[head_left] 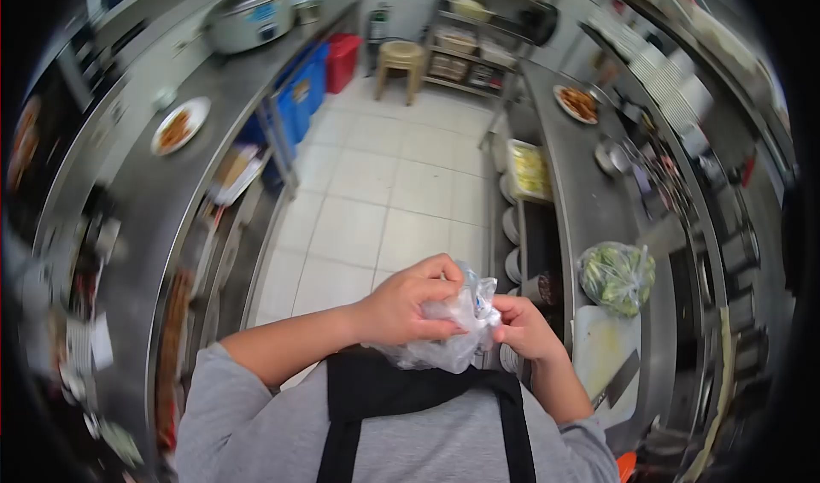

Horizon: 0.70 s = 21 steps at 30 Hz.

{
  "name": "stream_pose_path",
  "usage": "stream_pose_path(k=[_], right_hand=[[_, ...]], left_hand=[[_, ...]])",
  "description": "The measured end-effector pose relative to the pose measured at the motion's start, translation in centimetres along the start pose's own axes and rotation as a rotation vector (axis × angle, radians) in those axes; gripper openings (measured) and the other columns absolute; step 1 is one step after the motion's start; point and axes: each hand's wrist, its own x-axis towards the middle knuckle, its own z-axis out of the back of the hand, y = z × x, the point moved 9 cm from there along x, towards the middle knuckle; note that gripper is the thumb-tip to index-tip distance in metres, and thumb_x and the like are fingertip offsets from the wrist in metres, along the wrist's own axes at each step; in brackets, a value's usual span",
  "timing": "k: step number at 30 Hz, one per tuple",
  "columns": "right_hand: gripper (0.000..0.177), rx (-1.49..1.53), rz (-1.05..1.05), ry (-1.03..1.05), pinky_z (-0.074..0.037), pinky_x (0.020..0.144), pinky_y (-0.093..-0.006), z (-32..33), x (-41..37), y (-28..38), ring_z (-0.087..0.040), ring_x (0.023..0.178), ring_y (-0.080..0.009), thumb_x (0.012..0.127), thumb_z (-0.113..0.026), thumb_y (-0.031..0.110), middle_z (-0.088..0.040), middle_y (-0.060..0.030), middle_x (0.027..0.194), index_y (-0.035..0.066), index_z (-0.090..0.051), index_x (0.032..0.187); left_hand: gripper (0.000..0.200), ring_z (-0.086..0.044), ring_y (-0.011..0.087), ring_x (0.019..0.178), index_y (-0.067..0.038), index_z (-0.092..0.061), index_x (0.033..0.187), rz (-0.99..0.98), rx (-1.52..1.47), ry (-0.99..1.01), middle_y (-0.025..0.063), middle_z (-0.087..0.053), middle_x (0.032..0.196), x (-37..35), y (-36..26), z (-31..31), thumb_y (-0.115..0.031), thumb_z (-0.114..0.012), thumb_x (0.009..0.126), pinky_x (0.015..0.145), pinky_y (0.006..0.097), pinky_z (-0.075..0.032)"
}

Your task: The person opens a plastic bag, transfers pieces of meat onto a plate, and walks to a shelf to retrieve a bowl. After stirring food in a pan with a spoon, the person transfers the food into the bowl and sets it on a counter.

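Note:
Close to my chest, a crumpled clear plastic bag (440, 352) is held between both hands. My left hand (418, 299) has its fingers curled round the bag's upper part. On the bag's other side, my right hand (523, 325) pinches its gathered edge. What the bag contains, if anything, cannot be made out. The nearest things on the right counter are a clear bag of green vegetables (617, 276) and a white cutting board (605, 355) with a knife (617, 382) lying on it.
Steel counters run along the left (141, 197) and right (589, 167), each bearing a plate of food. A tiled floor (363, 214) lies between them. Farther off stand a stool (400, 54), red bin (343, 60), blue bins (299, 99) and shelving (478, 43).

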Motion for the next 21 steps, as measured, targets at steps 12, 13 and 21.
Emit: stream_pose_path(k=[12, 13, 21], right_hand=[[0.038, -0.93, 0.348, -0.134, -0.043, 0.057, -0.0311, 16.3, 13.5, 15.8, -0.054, 0.064, -0.0208, 0.072, -0.083, 0.029, -0.061, -0.0034, 0.074, 0.01, -0.068, 0.1], [0.035, -1.164, 0.388, -0.205, -0.044, 0.06, -0.0326, 18.1, 14.5, 17.4, -0.055, 0.068, -0.0221, 0.07, -0.084, 0.029, -0.061, -0.0023, 0.076, 0.011, -0.067, 0.095], [0.031, -1.434, 0.499, -0.341, -0.045, 0.077, -0.0384, 34.0, 25.2, 25.3, -0.054, 0.087, -0.0281, 0.062, -0.083, 0.025, -0.056, -0.0033, 0.087, 0.012, -0.063, 0.081]], left_hand=[[0.027, -0.054, 0.0187, 0.076, -0.012, -0.061, 0.076, -0.31, 0.127, 0.542, -0.0002, -0.053, 0.098, 26.0, 12.8, 7.0, -0.026, -0.082, 0.065, 0.071, 0.0354, -0.041], [0.027, -0.055, 0.0185, 0.076, -0.012, -0.061, 0.075, -0.325, 0.13, 0.529, -0.0009, -0.053, 0.098, 28.1, 14.3, 7.9, -0.025, -0.082, 0.065, 0.072, 0.0347, -0.041], [0.029, -0.053, 0.0166, 0.069, -0.014, -0.056, 0.067, -0.466, 0.046, 0.488, -0.0032, -0.065, 0.096, 42.1, 22.1, 16.3, -0.022, -0.083, 0.062, 0.064, 0.0321, -0.034]])
